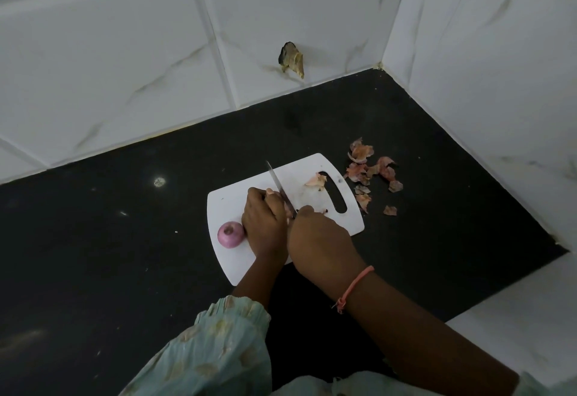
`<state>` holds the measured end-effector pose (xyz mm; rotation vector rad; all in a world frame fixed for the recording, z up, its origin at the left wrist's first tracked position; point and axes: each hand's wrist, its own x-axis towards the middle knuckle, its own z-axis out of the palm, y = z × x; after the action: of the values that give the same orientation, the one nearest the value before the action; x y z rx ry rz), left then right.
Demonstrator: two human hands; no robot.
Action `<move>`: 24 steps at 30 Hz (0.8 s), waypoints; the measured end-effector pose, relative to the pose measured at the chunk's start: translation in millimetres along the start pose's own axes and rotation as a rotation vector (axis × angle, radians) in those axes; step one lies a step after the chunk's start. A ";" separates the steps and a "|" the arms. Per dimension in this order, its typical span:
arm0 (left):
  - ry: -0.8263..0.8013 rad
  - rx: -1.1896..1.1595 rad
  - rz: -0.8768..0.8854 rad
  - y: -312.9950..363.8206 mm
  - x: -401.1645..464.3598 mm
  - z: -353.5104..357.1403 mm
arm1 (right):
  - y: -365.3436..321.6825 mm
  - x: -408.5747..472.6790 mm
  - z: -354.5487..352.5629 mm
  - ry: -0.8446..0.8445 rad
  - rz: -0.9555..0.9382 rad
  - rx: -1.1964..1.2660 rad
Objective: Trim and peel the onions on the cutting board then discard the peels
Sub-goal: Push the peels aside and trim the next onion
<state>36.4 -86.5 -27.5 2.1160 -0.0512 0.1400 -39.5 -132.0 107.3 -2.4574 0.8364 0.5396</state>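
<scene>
On the white cutting board [315, 208], the right hand [318, 236] grips the knife [278, 186], blade pointing away. The left hand [265, 220] curls knuckles-up over an item hidden beneath its fingers; grip contents cannot be determined. A peeled onion [230, 234] sits just left of it, peels [371, 174] lying right of the board.

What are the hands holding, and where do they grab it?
The right hand grips the knife by its handle, hidden inside the fist. The left hand curls over something beside the blade, probably an onion, but it is hidden.
</scene>
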 end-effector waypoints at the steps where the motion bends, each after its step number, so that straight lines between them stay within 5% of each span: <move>1: 0.002 -0.005 0.005 -0.5 0.9 0.2 | 0.2 -0.3 -3.3 -0.004 -0.001 0.006; 14: -0.013 0.010 0.030 11.6 -6.2 -6.1 | 0.9 0.5 -18.1 -0.191 0.051 0.063; 24: -0.032 0.038 0.022 14.3 -9.9 -5.9 | -2.7 -5.4 -13.5 -0.151 0.062 0.036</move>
<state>24.8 -89.2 -13.5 2.1565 -0.0914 0.1207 -38.9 -135.3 121.7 -2.3318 0.8553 0.7164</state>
